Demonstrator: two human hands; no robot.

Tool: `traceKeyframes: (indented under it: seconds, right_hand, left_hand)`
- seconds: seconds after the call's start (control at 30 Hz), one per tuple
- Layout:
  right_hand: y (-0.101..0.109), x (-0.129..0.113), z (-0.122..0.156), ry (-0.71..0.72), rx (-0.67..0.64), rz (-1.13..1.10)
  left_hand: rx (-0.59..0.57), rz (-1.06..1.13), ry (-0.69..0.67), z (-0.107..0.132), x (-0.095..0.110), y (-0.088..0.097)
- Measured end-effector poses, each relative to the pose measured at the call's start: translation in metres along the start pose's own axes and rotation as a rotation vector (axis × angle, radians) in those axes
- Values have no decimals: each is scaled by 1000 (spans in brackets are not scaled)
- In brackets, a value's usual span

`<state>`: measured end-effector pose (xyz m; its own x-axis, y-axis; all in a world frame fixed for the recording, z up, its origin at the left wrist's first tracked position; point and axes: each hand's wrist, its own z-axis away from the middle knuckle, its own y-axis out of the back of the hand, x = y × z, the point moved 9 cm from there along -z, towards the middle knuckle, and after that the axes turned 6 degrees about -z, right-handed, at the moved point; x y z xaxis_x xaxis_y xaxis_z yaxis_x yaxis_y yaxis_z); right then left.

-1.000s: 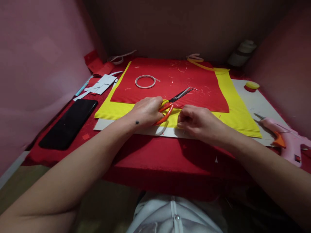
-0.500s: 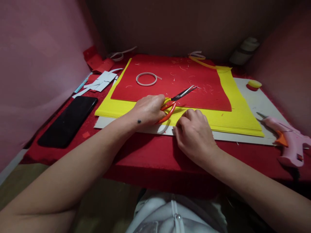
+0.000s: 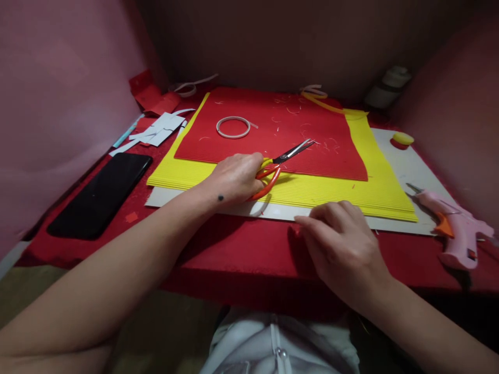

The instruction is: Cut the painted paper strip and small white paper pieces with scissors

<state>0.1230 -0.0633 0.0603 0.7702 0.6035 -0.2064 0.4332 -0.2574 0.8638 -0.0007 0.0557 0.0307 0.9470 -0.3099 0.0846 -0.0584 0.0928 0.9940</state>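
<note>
My left hand (image 3: 234,179) rests on the near edge of the yellow corrugated sheet (image 3: 370,192), fingers closed around the orange handles of the scissors (image 3: 278,163), whose blades point right and away over the red corrugated sheet (image 3: 273,135). My right hand (image 3: 341,241) lies on the red tabletop (image 3: 241,244) just in front of the white board (image 3: 405,166) under the sheets. Its fingers are bent and point left, their tips near the board's front edge. Nothing shows in that hand.
A white ring (image 3: 233,127) lies on the red sheet among small scraps. A black phone (image 3: 99,195) sits at left beside white paper cut-offs (image 3: 158,132). A pink glue gun (image 3: 454,223) lies at right. A yellow-red disc (image 3: 401,139) and a pale container (image 3: 388,85) stand at the far right.
My right hand has drawn back off the yellow sheet towards me and to the right, onto the red tabletop. My left hand keeps hold of the scissors in the same place.
</note>
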Motion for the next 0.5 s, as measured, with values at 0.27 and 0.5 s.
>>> traceKeyframes:
  seconds: [0.27,0.5]
  right_hand:
    - [15,35,2,-106,50,-24]
    - [-13,12,-4,26,-106,223]
  left_hand:
    - [-9,-10,-10,-1,1,0]
    - [12,-25,-19,-1,0,0]
